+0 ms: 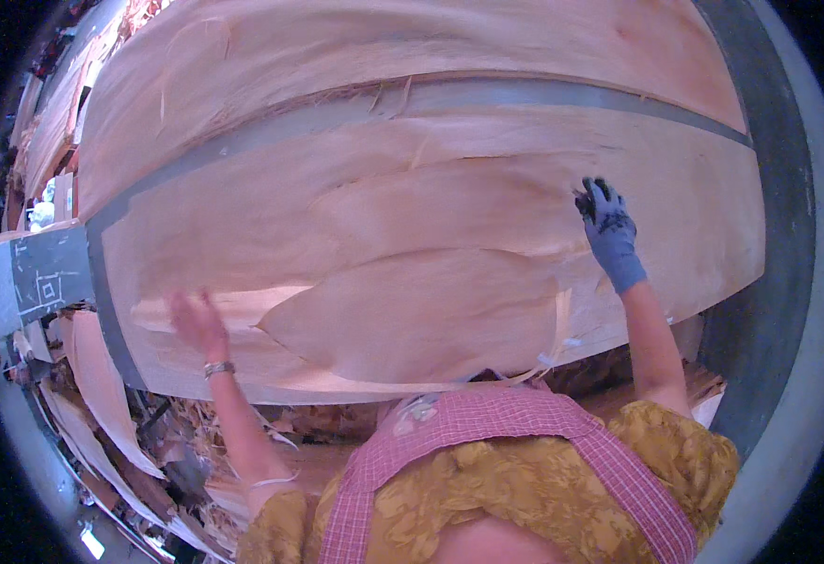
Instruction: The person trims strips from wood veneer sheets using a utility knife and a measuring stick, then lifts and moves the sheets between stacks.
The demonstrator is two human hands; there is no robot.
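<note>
While a broad, pale veneer sheet (431, 221) lies rippled across the grey counter (774, 216), directly before the person, both arms reach forward over it, spread well apart. The bare left hand (200, 327), blurred, is over the sheet's left part, its fingers extended and parted; a band (218, 368) circles that wrist. The right hand (607, 221), gloved in grey-blue, reaches farther forward at the sheet's right part, fingers bent; whether they pinch the wood cannot be told. Beyond lies a second sheet (412, 47). Nearest the camera are a pink checked apron (487, 414) and a mustard patterned shirt (496, 470).
</note>
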